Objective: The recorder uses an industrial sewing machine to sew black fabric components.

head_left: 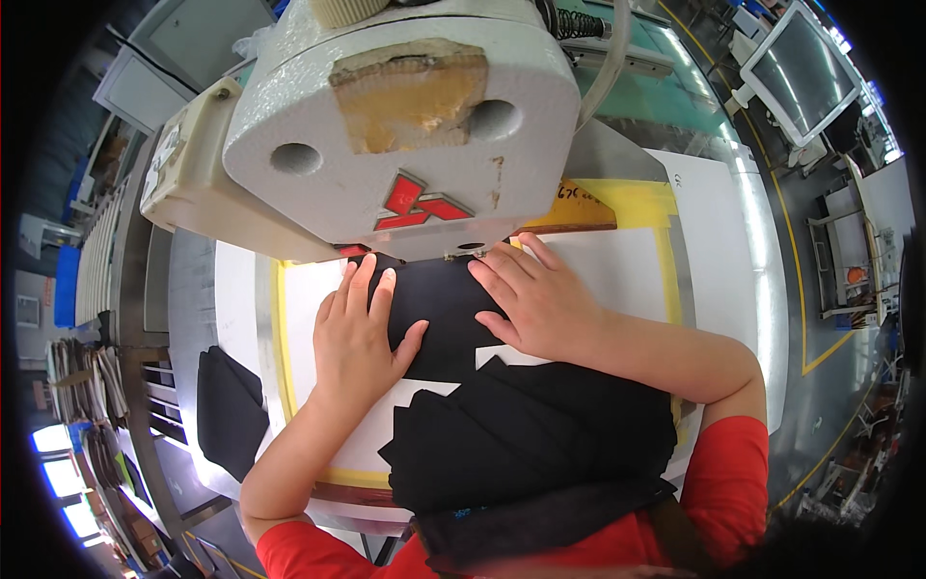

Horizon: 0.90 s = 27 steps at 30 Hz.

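Observation:
A piece of black fabric lies flat on the white work surface, its far edge under the head of a grey sewing machine. My left hand rests on the fabric's left side with fingers stretched forward and thumb apart. On the right side, my right hand lies with its fingers spread, the fingertips close to the machine head. The needle area is hidden beneath the head. Close to my body sits a fanned stack of black fabric pieces.
Another folded black fabric piece lies at the left edge of the table. Yellow tape borders the white surface, and an orange-yellow plate sits right of the machine head. A monitor stands far right; shelves with stacked pieces are at left.

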{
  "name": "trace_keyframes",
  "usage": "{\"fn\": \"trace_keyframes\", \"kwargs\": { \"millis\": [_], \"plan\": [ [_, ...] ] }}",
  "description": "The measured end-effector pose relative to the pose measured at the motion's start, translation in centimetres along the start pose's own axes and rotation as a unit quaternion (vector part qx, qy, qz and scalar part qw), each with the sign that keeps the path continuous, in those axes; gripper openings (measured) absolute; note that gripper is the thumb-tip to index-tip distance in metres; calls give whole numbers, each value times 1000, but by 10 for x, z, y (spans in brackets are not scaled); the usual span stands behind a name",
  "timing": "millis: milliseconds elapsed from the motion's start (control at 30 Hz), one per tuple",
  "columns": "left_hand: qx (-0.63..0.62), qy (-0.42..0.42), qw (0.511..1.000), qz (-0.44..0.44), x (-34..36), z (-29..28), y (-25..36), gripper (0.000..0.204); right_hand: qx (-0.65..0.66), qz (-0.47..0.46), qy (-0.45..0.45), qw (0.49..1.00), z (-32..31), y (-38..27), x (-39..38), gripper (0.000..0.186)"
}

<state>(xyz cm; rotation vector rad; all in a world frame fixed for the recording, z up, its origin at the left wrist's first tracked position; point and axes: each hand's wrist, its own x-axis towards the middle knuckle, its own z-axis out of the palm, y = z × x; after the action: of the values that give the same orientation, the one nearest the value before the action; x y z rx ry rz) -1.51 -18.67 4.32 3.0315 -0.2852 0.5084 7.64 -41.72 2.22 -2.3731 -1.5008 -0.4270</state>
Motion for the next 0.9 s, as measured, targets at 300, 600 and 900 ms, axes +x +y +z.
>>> {"fn": "trace_keyframes", "kwargs": {
  "millis": [300,600,900],
  "plan": [
    [-87,-49,989,105,15,-2,31,60,14,45,-34,998,-13,6,-26,52],
    [-86,1,991,98,19,13,41,61,21,48,-28,998,-15,7,-25,52],
    [-108,24,989,100,8,12,38,59,32,22,-23,999,-17,-4,-24,51]
  ]
}}
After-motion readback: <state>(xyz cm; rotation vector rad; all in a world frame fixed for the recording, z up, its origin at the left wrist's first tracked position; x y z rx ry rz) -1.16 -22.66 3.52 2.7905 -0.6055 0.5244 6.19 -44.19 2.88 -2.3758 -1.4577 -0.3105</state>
